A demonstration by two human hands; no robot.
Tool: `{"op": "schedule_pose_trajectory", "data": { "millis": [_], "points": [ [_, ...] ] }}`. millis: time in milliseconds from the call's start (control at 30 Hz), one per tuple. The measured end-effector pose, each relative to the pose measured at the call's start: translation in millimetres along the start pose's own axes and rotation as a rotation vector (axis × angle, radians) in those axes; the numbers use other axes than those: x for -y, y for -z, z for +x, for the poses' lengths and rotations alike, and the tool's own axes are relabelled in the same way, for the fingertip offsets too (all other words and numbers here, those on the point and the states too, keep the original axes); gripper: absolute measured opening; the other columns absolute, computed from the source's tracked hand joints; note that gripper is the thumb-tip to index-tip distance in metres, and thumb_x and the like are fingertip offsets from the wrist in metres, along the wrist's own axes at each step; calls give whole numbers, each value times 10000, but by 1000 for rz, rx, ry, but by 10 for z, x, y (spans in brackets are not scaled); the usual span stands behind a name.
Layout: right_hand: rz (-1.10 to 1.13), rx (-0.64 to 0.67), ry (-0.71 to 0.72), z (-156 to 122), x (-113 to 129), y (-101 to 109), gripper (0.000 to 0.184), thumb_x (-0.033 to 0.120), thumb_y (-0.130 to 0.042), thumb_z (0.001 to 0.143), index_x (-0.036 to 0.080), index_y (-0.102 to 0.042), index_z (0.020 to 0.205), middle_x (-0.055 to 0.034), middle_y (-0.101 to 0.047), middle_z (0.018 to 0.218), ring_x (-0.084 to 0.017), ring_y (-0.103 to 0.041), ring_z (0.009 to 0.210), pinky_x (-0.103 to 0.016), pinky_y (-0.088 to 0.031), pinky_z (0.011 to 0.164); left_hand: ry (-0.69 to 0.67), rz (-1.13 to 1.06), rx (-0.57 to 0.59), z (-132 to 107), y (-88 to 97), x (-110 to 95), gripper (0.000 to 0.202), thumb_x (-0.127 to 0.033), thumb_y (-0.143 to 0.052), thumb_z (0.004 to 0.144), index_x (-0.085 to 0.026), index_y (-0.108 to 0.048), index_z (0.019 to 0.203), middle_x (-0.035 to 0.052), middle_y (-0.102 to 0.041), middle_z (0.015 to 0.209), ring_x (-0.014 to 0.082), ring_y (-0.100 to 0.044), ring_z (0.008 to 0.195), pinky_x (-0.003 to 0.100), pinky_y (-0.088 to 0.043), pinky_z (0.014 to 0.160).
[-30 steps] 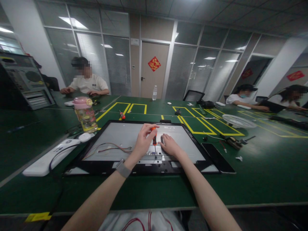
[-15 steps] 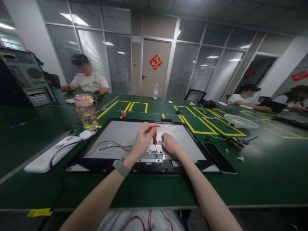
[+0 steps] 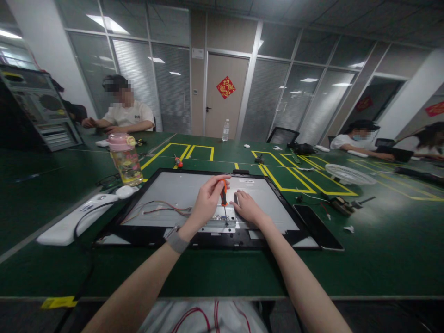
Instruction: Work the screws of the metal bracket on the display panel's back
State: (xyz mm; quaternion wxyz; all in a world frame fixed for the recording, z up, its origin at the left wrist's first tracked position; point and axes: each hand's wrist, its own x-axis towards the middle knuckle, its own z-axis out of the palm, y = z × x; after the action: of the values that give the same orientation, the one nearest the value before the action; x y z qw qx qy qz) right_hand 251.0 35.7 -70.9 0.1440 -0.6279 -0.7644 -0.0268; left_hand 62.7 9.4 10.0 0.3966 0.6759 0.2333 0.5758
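Note:
My left hand (image 3: 209,199) is closed around the orange and black handle of a screwdriver (image 3: 224,196). The screwdriver stands nearly upright, its shaft reaching down to a small circuit board (image 3: 222,218) at a metal bracket. Around it lies a flat display panel (image 3: 169,185) with a black frame and a grey back. My right hand (image 3: 248,206) rests with fingers stretched out on the panel, just right of the screwdriver, near a small dark piece I cannot make out. Thin coloured wires (image 3: 166,209) run across the panel's left part to the board.
A drink bottle (image 3: 125,159) and a white power strip (image 3: 74,222) lie left of the panel. At its right edge is a black phone (image 3: 317,226). Behind are a small red object (image 3: 178,162), a water bottle (image 3: 225,130) and a computer case (image 3: 41,111). Other people sit across the table.
The view has shifted slightly. My left hand still grips the screwdriver at the same spot, and my right hand stays on the panel. The person at the far left has moved their arms.

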Motion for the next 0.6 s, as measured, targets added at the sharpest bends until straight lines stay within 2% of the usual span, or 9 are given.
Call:
{"op": "schedule_pose_trajectory", "data": {
  "millis": [133,233,300,367,433,533,600],
  "points": [
    [-3,-5,3,7,-8,-17,427,369,-409,925,82,-494,1229,-236,-465,1354,-298,-403,1290,-437,-303,1041,49,-100,53,3,4,12,329,-298,-406,921,-154,-589,1153,77,-663,972,171,-621,911,321,-473,861],
    [-6,-4,6,17,-20,-30,435,378,-403,926,86,-490,1237,-227,-466,1356,-296,-395,1296,-437,-302,1042,59,-142,90,7,8,25,326,-309,-447,905,-167,-588,1163,76,-663,997,166,-631,890,318,-482,847],
    [-9,1,7,20,-25,-32,448,382,-405,925,74,-488,1240,-231,-463,1358,-300,-396,1294,-431,-300,1045,55,-113,81,5,8,35,288,-318,-531,863,-178,-626,1096,50,-662,908,150,-627,816,289,-494,790],
    [-12,6,6,19,-27,-30,461,381,-407,924,57,-486,1242,-238,-461,1357,-306,-399,1291,-424,-299,1046,31,-39,23,1,7,41,228,-317,-628,797,-181,-666,976,23,-634,831,132,-604,751,255,-491,731],
    [-16,8,3,16,-26,-25,466,382,-402,926,52,-485,1244,-240,-459,1358,-307,-401,1289,-419,-299,1046,-3,36,-34,-4,6,40,186,-319,-651,779,-180,-683,898,23,-612,842,129,-591,763,241,-482,724],
    [-18,9,-2,12,-22,-22,458,387,-396,928,69,-487,1245,-229,-458,1365,-301,-409,1285,-422,-296,1050,-14,29,-23,-7,4,23,246,-318,-498,882,-172,-687,942,50,-629,914,149,-601,871,267,-472,818],
    [-17,8,-2,11,-20,-22,459,387,-397,928,71,-485,1249,-229,-456,1367,-300,-404,1290,-424,-294,1051,25,-35,9,-8,0,14,309,-311,-416,918,-159,-668,1011,53,-652,882,154,-618,849,291,-478,827]
  ]
}}
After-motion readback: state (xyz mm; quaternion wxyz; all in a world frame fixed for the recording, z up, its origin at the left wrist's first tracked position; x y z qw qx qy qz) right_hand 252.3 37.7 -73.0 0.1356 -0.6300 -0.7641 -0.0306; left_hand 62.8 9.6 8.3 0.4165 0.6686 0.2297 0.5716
